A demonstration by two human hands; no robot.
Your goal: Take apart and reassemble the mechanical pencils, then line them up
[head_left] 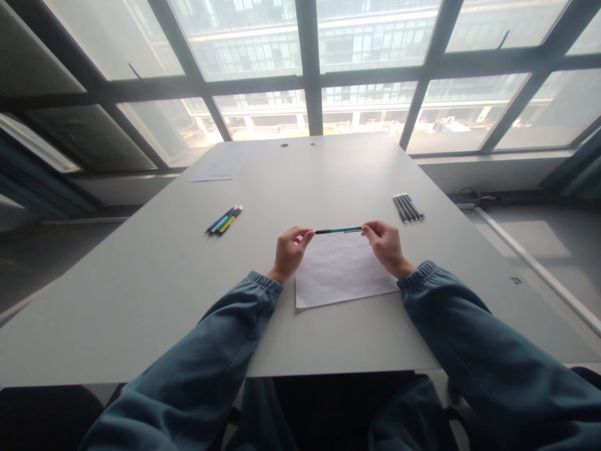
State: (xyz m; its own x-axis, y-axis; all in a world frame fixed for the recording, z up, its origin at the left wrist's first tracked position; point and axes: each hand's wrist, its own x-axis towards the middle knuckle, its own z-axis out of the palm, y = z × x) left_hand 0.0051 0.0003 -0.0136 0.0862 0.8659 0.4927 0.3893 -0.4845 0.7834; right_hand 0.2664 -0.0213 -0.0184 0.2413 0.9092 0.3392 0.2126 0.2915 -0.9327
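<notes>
A green and black pen point(337, 230) is held level between my two hands, above the far part of a white sheet of paper point(345, 275). My left hand point(291, 250) pinches its black end between thumb and fingers. At the other end, the one with the clip, my right hand point(382, 244) grips the tip with thumb and fingertips. To the left of my hands lies a group of coloured pens point(224, 221) in blue, green and yellow. Several dark grey pens point(408, 207) lie side by side beyond my right hand.
The white table point(188, 326) reaches to the windows point(263, 113). Another sheet of paper point(213, 169) lies at its far left corner. Two small round items, one a dark disc point(284, 145), are near the far edge. A small dark mark point(516, 280) is at the right.
</notes>
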